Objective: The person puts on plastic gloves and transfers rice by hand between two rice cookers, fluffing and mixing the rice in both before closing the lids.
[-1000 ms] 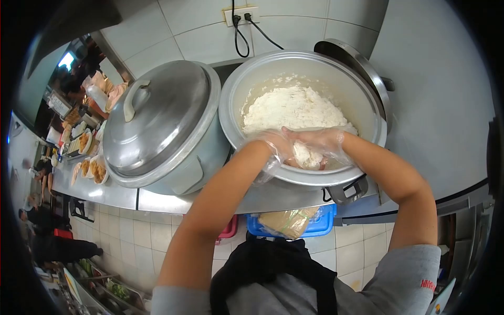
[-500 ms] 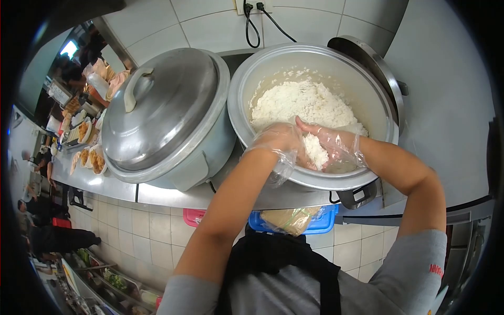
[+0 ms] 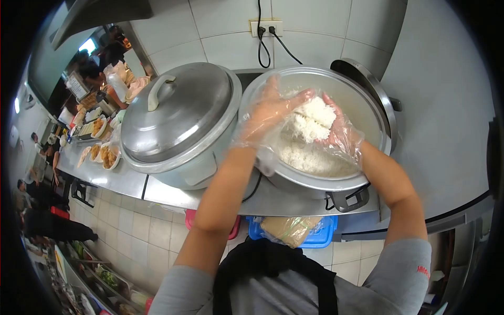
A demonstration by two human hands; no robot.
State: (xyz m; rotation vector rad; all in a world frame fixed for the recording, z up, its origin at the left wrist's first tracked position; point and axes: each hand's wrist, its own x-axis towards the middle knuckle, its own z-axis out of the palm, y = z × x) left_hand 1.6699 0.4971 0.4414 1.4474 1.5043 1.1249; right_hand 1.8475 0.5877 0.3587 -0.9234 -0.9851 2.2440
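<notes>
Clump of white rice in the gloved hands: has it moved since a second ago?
Yes. The clump of white rice has risen from the open pot's near rim to above it.

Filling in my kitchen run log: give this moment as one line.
left hand: gloved, cupping rice clump | right hand: gloved, cupping it too | above open rice cooker | lidded pot alongside

White rice (image 3: 315, 118), in clear, glossy gloves. Silver-grey pot (image 3: 367, 105). Left of pot: dull grey lid (image 3: 178, 113), pale cream handle (image 3: 159, 90). Behind pot: white wall tiles (image 3: 220, 37), grey grout; black cords (image 3: 265, 42). Below pot: blue bin (image 3: 320, 233), red bin (image 3: 231, 228).
</notes>
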